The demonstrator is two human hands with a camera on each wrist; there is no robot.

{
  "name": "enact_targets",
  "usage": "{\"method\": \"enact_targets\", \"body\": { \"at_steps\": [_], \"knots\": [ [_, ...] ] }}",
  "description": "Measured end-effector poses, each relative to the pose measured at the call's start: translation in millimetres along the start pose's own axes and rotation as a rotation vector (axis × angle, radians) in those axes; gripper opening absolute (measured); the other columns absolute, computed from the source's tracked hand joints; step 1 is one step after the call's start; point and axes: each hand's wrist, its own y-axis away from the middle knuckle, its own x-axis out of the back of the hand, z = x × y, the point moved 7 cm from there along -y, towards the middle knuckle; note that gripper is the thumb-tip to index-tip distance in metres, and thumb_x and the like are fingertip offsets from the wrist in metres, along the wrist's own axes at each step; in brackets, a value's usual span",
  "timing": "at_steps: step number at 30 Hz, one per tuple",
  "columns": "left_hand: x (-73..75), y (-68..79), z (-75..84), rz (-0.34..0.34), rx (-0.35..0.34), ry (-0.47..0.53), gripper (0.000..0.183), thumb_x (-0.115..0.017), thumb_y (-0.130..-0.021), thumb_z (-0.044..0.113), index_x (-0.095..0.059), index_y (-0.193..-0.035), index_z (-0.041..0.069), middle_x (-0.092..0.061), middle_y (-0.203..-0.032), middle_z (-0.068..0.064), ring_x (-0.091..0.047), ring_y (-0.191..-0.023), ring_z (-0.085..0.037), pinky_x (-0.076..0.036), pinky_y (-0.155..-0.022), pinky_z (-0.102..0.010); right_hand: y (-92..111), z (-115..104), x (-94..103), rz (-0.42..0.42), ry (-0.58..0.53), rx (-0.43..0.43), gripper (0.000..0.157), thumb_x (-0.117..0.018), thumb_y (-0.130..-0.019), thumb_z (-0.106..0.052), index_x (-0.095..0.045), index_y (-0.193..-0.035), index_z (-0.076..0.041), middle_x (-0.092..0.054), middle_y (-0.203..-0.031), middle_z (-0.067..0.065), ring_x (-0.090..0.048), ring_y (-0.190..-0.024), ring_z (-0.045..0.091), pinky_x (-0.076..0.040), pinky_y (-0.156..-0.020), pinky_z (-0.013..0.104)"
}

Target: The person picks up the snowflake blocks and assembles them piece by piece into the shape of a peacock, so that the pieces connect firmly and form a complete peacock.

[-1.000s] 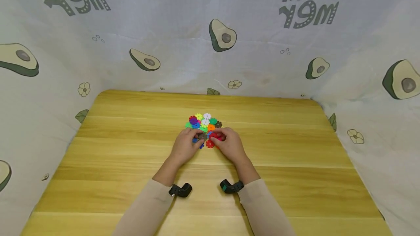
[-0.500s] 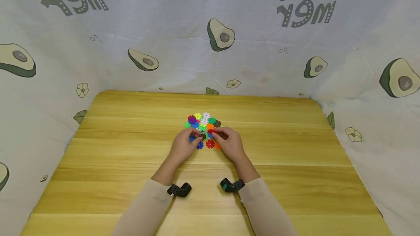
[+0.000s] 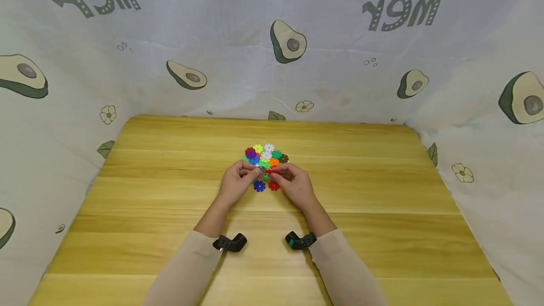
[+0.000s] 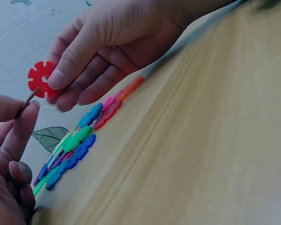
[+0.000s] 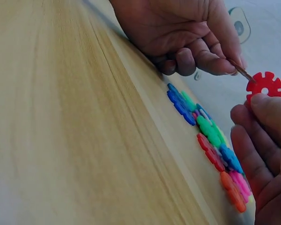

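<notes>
My left hand [image 3: 234, 183] pinches a brown snowflake disc [image 3: 262, 172] between thumb and fingertips. Facing it, my right hand [image 3: 295, 184] pinches a red snowflake disc [image 4: 36, 75] by its edge, with the notched rim exposed. Both wrist views show the brown disc edge-on, its edge meeting the red disc's notched rim at an angle. The two discs are held up above the table, over the near side of a pile of flat notched discs. A blue disc [image 3: 259, 186] and another red disc [image 3: 274, 185] lie just below the hands.
Beyond the hands, several discs overlap in the pile, among them a white disc [image 3: 269, 147], a purple disc [image 3: 250, 153] and an orange disc [image 3: 274, 162]. The wooden table [image 3: 374, 178] ends at a printed cloth [image 3: 238, 60] behind and at both sides.
Both hands have raised their discs, and the red disc has turned edge-on in the head view. The brown and red discs have come together, uncovering the blue disc below.
</notes>
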Motion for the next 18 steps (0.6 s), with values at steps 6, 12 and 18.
{"method": "enact_targets", "body": {
  "at_steps": [6, 12, 18],
  "knots": [
    [-1.1, 2.5, 1.2, 0.01, 0.016, 0.014, 0.017, -0.074, -0.095, 0.017, -0.068, -0.098, 0.002, -0.077, -0.086, -0.012, -0.064, -0.074, -0.018, -0.04, -0.058, -0.019, -0.6, -0.9, -2.2, 0.0, -0.031, -0.004, 0.012, -0.077, -0.091, -0.011, -0.076, -0.1, -0.003, -0.076, -0.103, 0.016, -0.072, -0.089, 0.006, -0.061, -0.081, 0.019],
    [-1.8, 2.3, 1.3, 0.029, -0.007, 0.02, 0.018, -0.075, -0.093, 0.016, -0.069, -0.098, 0.0, -0.075, -0.081, -0.006, -0.054, -0.065, -0.009, -0.039, -0.054, -0.018, -0.9, -8.6, -3.4, 0.006, -0.027, 0.067, 0.01, -0.076, -0.091, -0.008, -0.077, -0.099, -0.001, -0.077, -0.101, 0.019, -0.071, -0.089, 0.008, -0.061, -0.081, 0.018],
    [-4.0, 1.6, 1.8, 0.046, -0.013, 0.103, 0.016, -0.072, -0.096, 0.012, -0.066, -0.103, 0.0, -0.073, -0.092, -0.009, -0.063, -0.077, -0.009, -0.053, -0.066, -0.017, -2.0, -4.9, 4.0, 0.072, 0.196, 0.062, 0.02, -0.077, -0.092, -0.013, -0.074, -0.111, -0.008, -0.075, -0.108, 0.012, -0.07, -0.097, 0.022, -0.06, -0.085, 0.023]
  ]
}}
